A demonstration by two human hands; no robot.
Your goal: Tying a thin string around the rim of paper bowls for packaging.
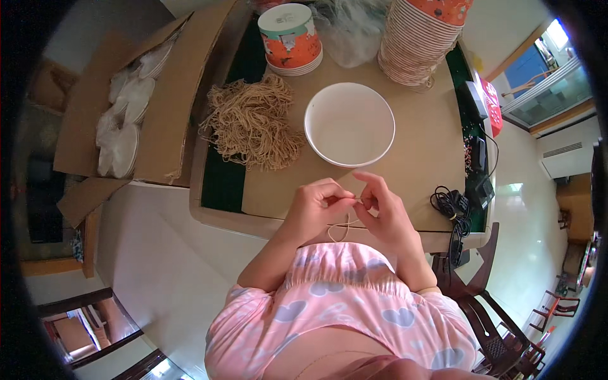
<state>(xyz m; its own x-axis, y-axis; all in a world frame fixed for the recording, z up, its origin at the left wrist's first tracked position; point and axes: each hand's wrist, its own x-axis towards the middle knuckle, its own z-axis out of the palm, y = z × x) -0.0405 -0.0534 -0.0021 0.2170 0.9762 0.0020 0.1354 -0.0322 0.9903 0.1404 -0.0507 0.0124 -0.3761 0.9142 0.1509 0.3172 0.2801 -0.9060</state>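
Observation:
At the near edge of the table, my left hand (pixel 316 206) and my right hand (pixel 383 208) pinch a thin beige cord (pixel 346 224) between their fingertips. A loop of it hangs below my fingers, above my lap. Just beyond my hands stands a round white paper bucket (pixel 349 126), its mouth facing up and its inside plain. To its left lies a tangled heap of beige cords (pixel 253 123). My fingers cover the part of the cord between them, so I cannot see whether it is knotted.
Behind the heap is a short stack of upturned orange paper buckets (pixel 290 41). A tall bucket stack (pixel 418 44) stands at the back right, beside a clear plastic bag (pixel 351 31). An open cardboard box (pixel 168 107) with wrapped white lids is at left. Black cables (pixel 453 206) lie at right.

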